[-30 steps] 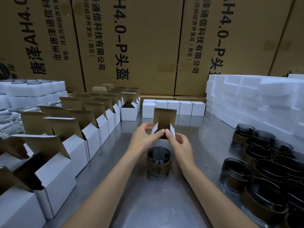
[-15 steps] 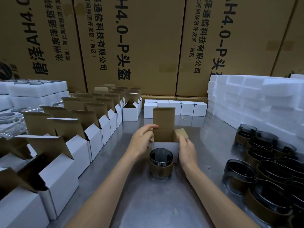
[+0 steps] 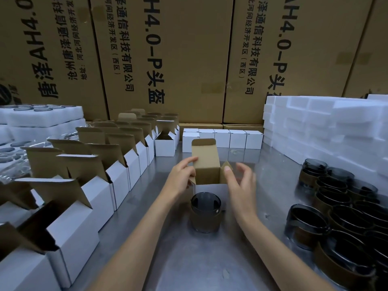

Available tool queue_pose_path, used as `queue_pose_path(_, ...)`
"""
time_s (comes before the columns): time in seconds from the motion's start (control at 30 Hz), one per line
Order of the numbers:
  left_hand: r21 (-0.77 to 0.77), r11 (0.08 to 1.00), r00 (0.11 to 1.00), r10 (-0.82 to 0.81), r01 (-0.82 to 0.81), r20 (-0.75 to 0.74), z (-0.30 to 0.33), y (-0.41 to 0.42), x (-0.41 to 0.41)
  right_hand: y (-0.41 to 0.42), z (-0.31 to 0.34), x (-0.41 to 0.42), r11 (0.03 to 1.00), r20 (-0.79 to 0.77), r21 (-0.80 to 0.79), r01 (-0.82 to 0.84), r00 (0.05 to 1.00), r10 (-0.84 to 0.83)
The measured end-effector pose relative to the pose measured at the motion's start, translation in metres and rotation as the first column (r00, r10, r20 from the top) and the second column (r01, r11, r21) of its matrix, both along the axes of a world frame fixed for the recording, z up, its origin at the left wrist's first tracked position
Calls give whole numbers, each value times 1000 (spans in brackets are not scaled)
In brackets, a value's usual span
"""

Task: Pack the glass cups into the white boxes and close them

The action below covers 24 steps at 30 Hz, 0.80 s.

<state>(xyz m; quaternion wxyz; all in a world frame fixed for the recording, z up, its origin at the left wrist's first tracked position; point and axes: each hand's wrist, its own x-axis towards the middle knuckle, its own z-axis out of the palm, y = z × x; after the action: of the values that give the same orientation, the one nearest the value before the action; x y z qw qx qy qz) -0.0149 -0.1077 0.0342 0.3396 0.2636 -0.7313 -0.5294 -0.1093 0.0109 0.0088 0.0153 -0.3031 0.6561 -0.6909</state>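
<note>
Low centre of the frame, a smoked glass cup (image 3: 205, 214) with a brown band round its lower half stands upright on the steel table (image 3: 189, 265), empty and touched by neither hand. Directly behind it stands the open white box (image 3: 210, 189), its long brown-lined lid flap raised upright and a small side flap splayed to the right.

My left hand (image 3: 180, 179) sits at the box's left edge, fingers curled, fingertips on the raised flap and the left side flap; I judge it to be holding the box. My right hand (image 3: 239, 183) is just right of the box, fingers spread and loosely bent, blurred, gripping nothing; whether the thumb touches the side flap I cannot tell. The two hands are apart, one on each side of the box.

At the lower and middle right, a cluster of banded glass cups (image 3: 340, 215) stands close-packed. Along the left, rows of open white boxes (image 3: 100, 185) run from the lower left toward the centre, lids up.

Further back at centre, a row of closed white boxes (image 3: 222, 138) is lined up. White foam blocks (image 3: 319, 127) are stacked at the right, and foam trays (image 3: 42, 118) at the upper left. Large printed cartons (image 3: 168, 59) fill the top of the frame.
</note>
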Motion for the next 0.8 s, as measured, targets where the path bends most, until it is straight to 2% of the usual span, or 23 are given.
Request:
queue_pose_path(0.07,-11,1000,1000,1,-1,2,0,-1,0,10,16,10,997,-278,-47,66,957,-77)
queue_pose_path(0.1,-16,1000,1000,-2,2,3,0,-1,0,15,25,16,998,-429,-13,59,901,-59)
queue_pose_path(0.17,-6,1000,1000,-5,5,-12,0,-1,-1,24,40,27,991,-685,125,47,727,52)
queue_pose_path(0.2,2,1000,1000,-5,5,-26,1,-1,-1,27,45,32,973,-762,221,60,634,134)
queue_pose_path(0.27,-1,1000,999,-3,3,-32,0,-2,-1,32,55,42,871,-771,481,102,521,365)
queue_pose_path(0.33,-16,1000,1000,-7,7,-16,0,-1,-1,35,58,44,729,-691,670,140,478,542)
queue_pose_path(0.4,-34,999,1000,-13,12,-6,-1,-1,0,38,60,43,637,-611,758,140,492,620)
queue_pose_path(0.53,-30,999,1000,-11,11,-15,-2,-1,0,44,71,36,626,-529,780,18,556,642)
queue_pose_path(0.6,-12,1000,999,-13,13,-47,-1,-2,1,47,82,29,685,-458,715,-140,646,611)
queue_pose_path(0.67,6,1000,997,-28,29,-74,-1,-2,1,48,89,18,823,-456,510,-250,733,505)
queue_pose_path(0.73,9,999,998,-35,36,-50,-2,-1,2,44,89,11,938,-552,318,-136,778,300)
queue_pose_path(0.8,1,1000,999,-28,28,-31,-3,-2,2,37,80,12,966,-719,231,115,689,90)
